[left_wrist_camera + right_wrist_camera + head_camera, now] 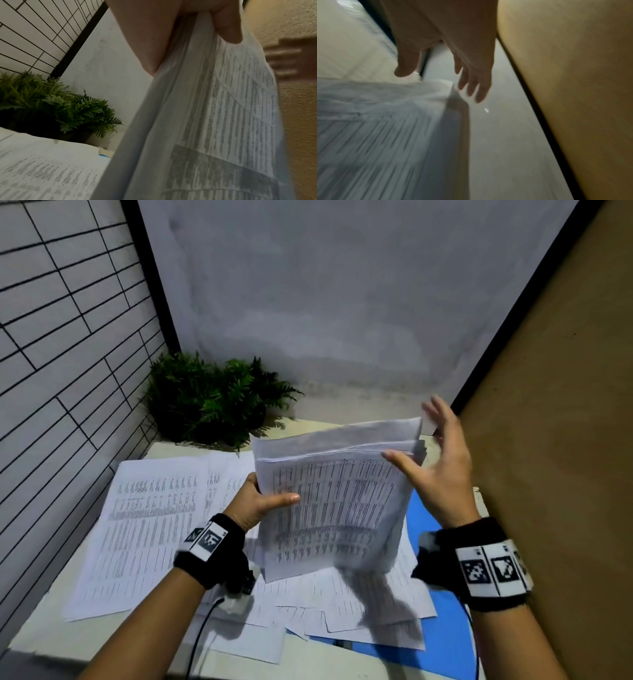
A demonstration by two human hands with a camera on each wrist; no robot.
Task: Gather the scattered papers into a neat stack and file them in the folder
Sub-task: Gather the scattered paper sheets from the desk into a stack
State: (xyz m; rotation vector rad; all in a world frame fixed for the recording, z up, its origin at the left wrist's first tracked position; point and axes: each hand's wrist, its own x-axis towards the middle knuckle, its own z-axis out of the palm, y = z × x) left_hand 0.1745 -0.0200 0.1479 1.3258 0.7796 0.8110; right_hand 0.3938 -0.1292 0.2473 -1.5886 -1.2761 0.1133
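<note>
- Above the table (96, 635), you are holding a sheaf of papers (335, 508) upright and tilted, its printed face turned toward you.
- Your left hand (260, 503) is gripping the sheaf's left edge, thumb (286, 498) lying across the printed face and the fingers curled behind (the left wrist view shows the thumb pressing the sheet edges together).
- Your right hand (442, 470) is hovering at the sheaf's upper right corner, fingers spread and straight, grasping nothing; whether the thumb is touching the paper cannot be told.
- More loose papers (144, 529) are lying scattered flat on the table beneath the sheaf.
- The blue folder (445, 642) is lying under the scattered sheets at the right, partly covered.
- A green plant (209, 398) is standing in the far left corner.
</note>
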